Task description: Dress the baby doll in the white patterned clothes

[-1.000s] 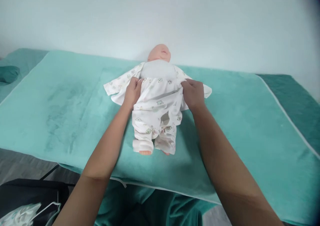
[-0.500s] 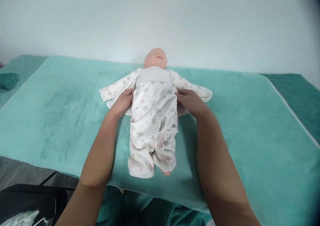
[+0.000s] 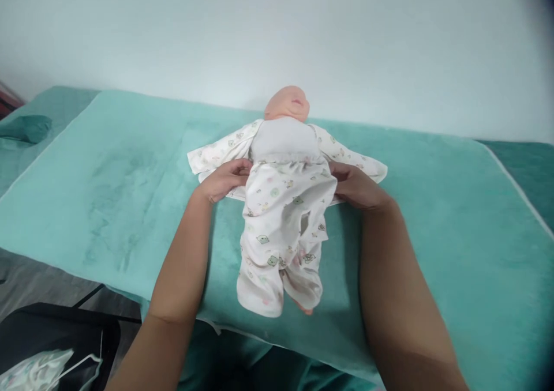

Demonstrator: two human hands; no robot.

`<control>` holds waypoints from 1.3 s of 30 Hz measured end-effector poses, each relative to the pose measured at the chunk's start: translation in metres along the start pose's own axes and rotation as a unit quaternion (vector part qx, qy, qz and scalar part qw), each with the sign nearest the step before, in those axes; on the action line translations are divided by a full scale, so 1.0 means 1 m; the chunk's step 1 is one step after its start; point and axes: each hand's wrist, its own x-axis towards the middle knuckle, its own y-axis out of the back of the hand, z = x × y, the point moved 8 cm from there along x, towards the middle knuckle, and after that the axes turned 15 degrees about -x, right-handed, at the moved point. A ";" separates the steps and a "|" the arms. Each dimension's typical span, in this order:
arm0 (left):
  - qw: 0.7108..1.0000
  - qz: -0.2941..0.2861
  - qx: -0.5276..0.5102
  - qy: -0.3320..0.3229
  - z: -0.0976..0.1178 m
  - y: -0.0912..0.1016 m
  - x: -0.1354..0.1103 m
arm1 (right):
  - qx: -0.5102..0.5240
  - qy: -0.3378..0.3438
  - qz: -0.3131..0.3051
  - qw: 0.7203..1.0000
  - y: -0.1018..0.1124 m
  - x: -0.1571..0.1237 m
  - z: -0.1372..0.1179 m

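A baby doll lies on its back, its head toward the wall, its chest covered in plain grey-white cloth. It wears white printed pants with an opening near the crotch, and a foot shows below one cuff. A matching printed jacket lies spread under it, sleeves out to both sides. My left hand is closed on the pants at the waist's left side, fingertips partly hidden by cloth. At the opposite side my right hand grips the waist too, its fingertips tucked out of sight.
A green padded cover lies over the table against a white wall. At the lower left stands a black chair with printed white cloth on it. Darker green fabric lies at the far left.
The waistband has slid down toward me, baring more of the grey-white chest cloth, and the pants bunch more. Both hands moved with it. The whole view has shifted, so the doll appears farther right.
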 end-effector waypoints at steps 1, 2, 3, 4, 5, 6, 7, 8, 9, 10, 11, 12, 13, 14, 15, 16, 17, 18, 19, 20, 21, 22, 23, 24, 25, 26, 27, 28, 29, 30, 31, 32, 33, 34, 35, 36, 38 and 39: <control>1.000 -0.003 -0.001 0.003 -0.001 -0.001 0.000 | 0.003 -0.003 0.008 1.000 0.000 0.001 0.002; 1.000 -0.007 -0.002 0.003 -0.001 -0.001 0.000 | 0.005 -0.008 0.019 1.000 0.000 0.001 0.004; 1.000 -0.012 -0.006 0.000 0.000 -0.003 0.000 | 0.004 -0.016 0.033 0.999 0.000 0.000 0.005; 1.000 -0.016 -0.011 -0.008 0.001 -0.004 0.000 | 0.000 -0.024 0.046 0.999 0.000 -0.001 0.006; 0.999 -0.020 -0.019 -0.018 0.003 -0.005 0.000 | -0.008 -0.032 0.059 0.998 0.000 -0.002 0.006; 0.999 -0.023 -0.029 -0.029 0.004 -0.006 -0.001 | -0.019 -0.038 0.068 0.997 -0.001 -0.003 0.006; 0.998 -0.024 -0.040 -0.037 0.005 -0.006 -0.001 | -0.030 -0.041 0.075 0.996 -0.002 -0.004 0.005; 0.997 -0.025 -0.052 -0.044 0.006 -0.007 -0.002 | -0.041 -0.038 0.084 0.995 -0.002 -0.004 0.004; 0.996 -0.028 -0.063 -0.048 0.007 -0.007 -0.003 | -0.050 -0.026 0.101 0.993 -0.002 -0.005 0.002; 0.996 -0.033 -0.070 -0.050 0.007 -0.008 -0.003 | -0.056 -0.007 0.125 0.991 0.000 -0.006 0.000; 0.995 -0.039 -0.073 -0.052 0.008 -0.009 -0.004 | -0.058 0.013 0.154 0.986 0.003 -0.007 -0.002; 0.995 -0.046 -0.073 -0.053 0.008 -0.010 -0.004 | -0.057 0.029 0.181 0.981 0.005 -0.009 -0.003; 0.995 -0.053 -0.070 -0.052 0.008 -0.011 -0.005 | -0.052 0.039 0.204 0.977 0.007 -0.011 -0.003; 0.995 -0.058 -0.066 -0.050 0.008 -0.012 -0.005 | -0.046 0.038 0.220 0.974 0.007 -0.013 -0.001; 0.995 -0.061 -0.064 -0.044 0.007 -0.013 -0.005 | -0.038 0.028 0.229 0.972 0.007 -0.014 0.002; 0.995 -0.062 -0.065 -0.037 0.006 -0.014 -0.005 | -0.031 0.017 0.233 0.972 0.006 -0.016 0.005; 0.995 -0.063 -0.069 -0.030 0.005 -0.014 -0.005 | -0.025 0.009 0.235 0.972 0.005 -0.017 0.006; 0.995 -0.063 -0.077 -0.025 0.004 -0.015 -0.005 | -0.021 0.004 0.233 0.972 0.004 -0.018 0.006; 0.994 -0.062 -0.085 -0.021 0.003 -0.016 -0.005 | -0.019 0.003 0.228 0.973 0.002 -0.018 0.006; 0.994 -0.060 -0.092 -0.019 0.002 -0.017 -0.005 | -0.018 0.004 0.220 0.975 0.000 -0.018 0.005; 0.994 -0.056 -0.095 -0.018 0.001 -0.017 -0.006 | -0.018 0.004 0.213 0.977 -0.001 -0.018 0.004; 0.994 -0.052 -0.093 -0.016 0.000 -0.017 -0.006 | -0.018 0.001 0.209 0.978 -0.002 -0.018 0.004; 0.995 -0.047 -0.085 -0.016 -0.001 -0.017 -0.007 | -0.017 -0.005 0.209 0.978 -0.001 -0.018 0.005; 0.996 -0.042 -0.072 -0.020 -0.002 -0.016 -0.009 | -0.017 -0.012 0.211 0.977 0.000 -0.017 0.006; 0.997 -0.037 -0.055 -0.030 -0.001 -0.015 -0.011 | -0.017 -0.022 0.214 0.976 0.001 -0.017 0.008; 0.998 -0.033 -0.039 -0.043 0.000 -0.014 -0.014 | -0.021 -0.031 0.215 0.976 0.002 -0.017 0.010; 0.998 -0.033 -0.025 -0.055 0.001 -0.013 -0.016 | -0.028 -0.038 0.214 0.976 0.003 -0.017 0.012; 0.997 -0.034 -0.015 -0.065 0.002 -0.013 -0.019 | -0.037 -0.042 0.212 0.976 0.003 -0.016 0.012; 0.997 -0.037 -0.008 -0.069 0.003 -0.013 -0.021 | -0.046 -0.041 0.209 0.976 0.003 -0.016 0.012; 0.997 -0.039 -0.001 -0.070 0.003 -0.013 -0.023 | -0.053 -0.037 0.208 0.976 0.003 -0.016 0.011; 0.997 -0.041 0.007 -0.069 0.003 -0.013 -0.024 | -0.057 -0.031 0.208 0.976 0.003 -0.017 0.010; 0.997 -0.041 0.019 -0.068 0.003 -0.013 -0.025 | -0.059 -0.024 0.211 0.975 0.004 -0.018 0.009; 0.996 -0.039 0.033 -0.069 0.004 -0.013 -0.025 | -0.061 -0.019 0.215 0.974 0.004 -0.019 0.008; 0.996 -0.035 0.047 -0.070 0.004 -0.013 -0.025 | -0.064 -0.016 0.222 0.973 0.004 -0.020 0.007; 0.995 -0.030 0.061 -0.069 0.005 -0.013 -0.025 | -0.068 -0.014 0.229 0.971 0.005 -0.021 0.007; 0.995 -0.025 0.069 -0.065 0.004 -0.013 -0.025 | -0.071 -0.013 0.237 0.969 0.006 -0.022 0.006; 0.997 -0.020 0.062 -0.044 0.001 -0.014 -0.025 | -0.077 -0.009 0.258 0.963 0.006 -0.025 0.003; 0.998 -0.020 0.046 -0.028 -0.001 -0.015 -0.025 | -0.079 -0.006 0.271 0.959 0.007 -0.026 0.001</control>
